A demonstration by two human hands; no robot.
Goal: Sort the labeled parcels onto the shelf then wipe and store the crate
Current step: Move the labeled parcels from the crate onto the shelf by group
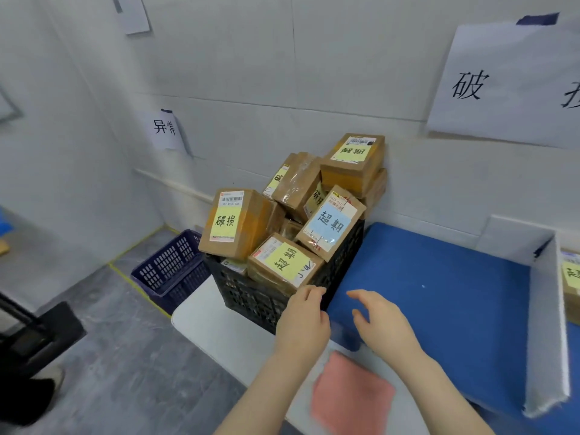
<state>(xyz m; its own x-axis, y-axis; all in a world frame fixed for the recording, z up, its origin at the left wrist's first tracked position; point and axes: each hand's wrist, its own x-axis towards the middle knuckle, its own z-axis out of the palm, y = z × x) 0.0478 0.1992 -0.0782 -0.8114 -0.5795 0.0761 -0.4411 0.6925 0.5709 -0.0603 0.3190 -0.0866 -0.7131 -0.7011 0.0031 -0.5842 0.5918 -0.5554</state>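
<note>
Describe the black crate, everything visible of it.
The black crate looks like plastic, with open lattice walls. It stands upright on the left end of the white table, beside the blue mat, heaped above its rim with brown cardboard parcels bearing handwritten labels. The left hand is at its near corner; contact cannot be told.

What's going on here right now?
A person reaches both hands toward a black crate piled high with labeled parcels. The left hand is at the crate's near corner, and the right hand hovers open over the blue surface beside it. Neither hand grips anything. A pink cloth lies on the table in front.
</note>
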